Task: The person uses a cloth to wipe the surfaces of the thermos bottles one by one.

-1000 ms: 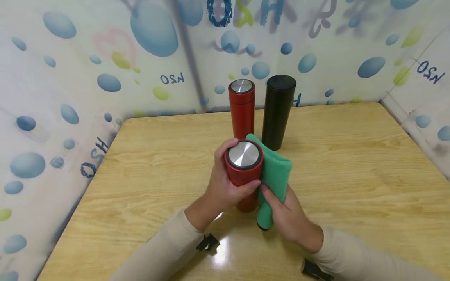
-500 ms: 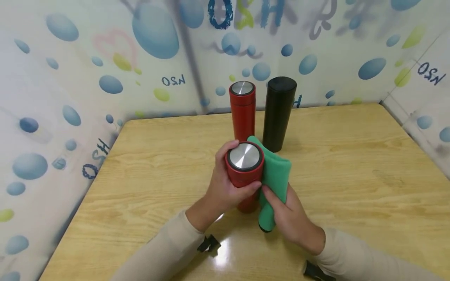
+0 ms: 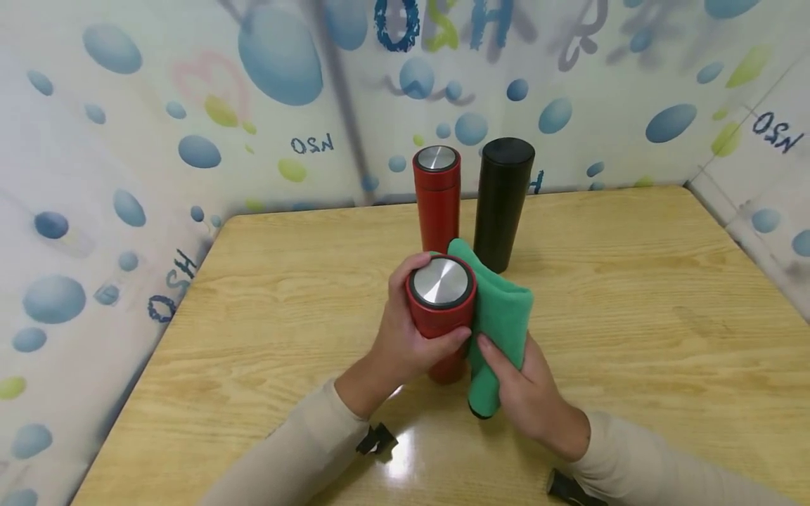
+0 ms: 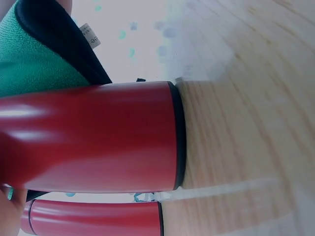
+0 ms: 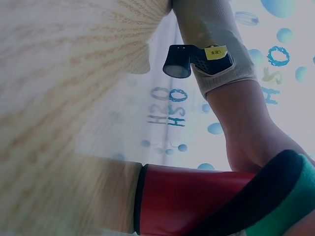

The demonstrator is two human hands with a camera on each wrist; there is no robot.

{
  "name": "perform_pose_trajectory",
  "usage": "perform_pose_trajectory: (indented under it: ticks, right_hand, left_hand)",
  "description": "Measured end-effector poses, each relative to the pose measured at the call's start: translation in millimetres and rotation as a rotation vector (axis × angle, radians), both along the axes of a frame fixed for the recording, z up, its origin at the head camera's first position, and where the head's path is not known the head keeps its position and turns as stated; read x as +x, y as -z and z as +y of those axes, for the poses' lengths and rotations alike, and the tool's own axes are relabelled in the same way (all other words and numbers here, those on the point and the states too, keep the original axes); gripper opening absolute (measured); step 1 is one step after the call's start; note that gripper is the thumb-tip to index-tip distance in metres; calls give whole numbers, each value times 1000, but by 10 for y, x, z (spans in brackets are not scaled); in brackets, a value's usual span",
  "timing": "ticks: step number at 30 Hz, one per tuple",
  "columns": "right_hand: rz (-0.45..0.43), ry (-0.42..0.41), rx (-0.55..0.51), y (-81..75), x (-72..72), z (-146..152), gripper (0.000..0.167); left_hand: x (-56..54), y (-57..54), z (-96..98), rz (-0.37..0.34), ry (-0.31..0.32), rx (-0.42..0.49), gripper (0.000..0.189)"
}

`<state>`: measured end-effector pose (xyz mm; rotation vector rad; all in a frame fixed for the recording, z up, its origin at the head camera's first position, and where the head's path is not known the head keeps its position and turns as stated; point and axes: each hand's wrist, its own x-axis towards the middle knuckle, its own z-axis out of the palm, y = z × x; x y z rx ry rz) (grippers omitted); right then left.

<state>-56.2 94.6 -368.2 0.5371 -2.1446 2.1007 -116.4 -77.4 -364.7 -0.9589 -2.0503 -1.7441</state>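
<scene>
A red thermos point(image 3: 436, 320) with a shiny metal lid top stands upright in front of me. My left hand point(image 3: 401, 344) grips it just below the lid, thumb across the front. My right hand point(image 3: 534, 397) pinches a green cloth point(image 3: 503, 320) against the thermos's right side, thumb on top of the fabric. A bit of green also shows behind the lid by the left fingertips. In the left wrist view the cloth point(image 4: 37, 61) has dark edging and a small white tag, and the thermos's dark base meets the table. The right wrist view shows the cloth point(image 5: 283, 199) wrapping across the thermos point(image 5: 189, 199).
A second red thermos point(image 3: 436, 211) stands directly behind the held one. To its right is a tall black thermos point(image 3: 504, 204). The wooden table point(image 3: 285, 295) backs onto a patterned wall point(image 3: 253, 176) with blue dots. Black wrist mounts point(image 3: 376, 439) hang under the sleeves.
My right hand and the cloth have shifted slightly right and up along the thermos. Green fabric now shows behind the lid. The left hand and the thermos have stayed in place.
</scene>
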Motion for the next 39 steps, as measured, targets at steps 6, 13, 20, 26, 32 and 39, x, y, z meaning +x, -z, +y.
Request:
perform_pose_trajectory:
  ticks: [6, 13, 20, 26, 32, 39]
  right_hand:
    - [-36, -17, -1, 45, -1, -13, 34]
    - [-105, -37, 23, 63, -24, -17, 38]
    - [-123, -103, 25, 73, -84, -6, 39]
    - [-175, -108, 39, 81, -120, 4, 40]
    - [-260, -98, 55, 81, -124, 12, 42]
    - [-321, -42, 55, 49, -112, 14, 43]
  left_hand:
    - [5, 31, -6, 3, -3, 10, 88]
    - [7, 44, -2, 9, 5, 16, 88]
    - [21, 36, -9, 5, -7, 8, 88]
    - [12, 35, -3, 20, -25, -3, 88]
    - [31, 53, -11, -4, -30, -22, 88]
    - [22, 24, 4, -1, -26, -17, 88]
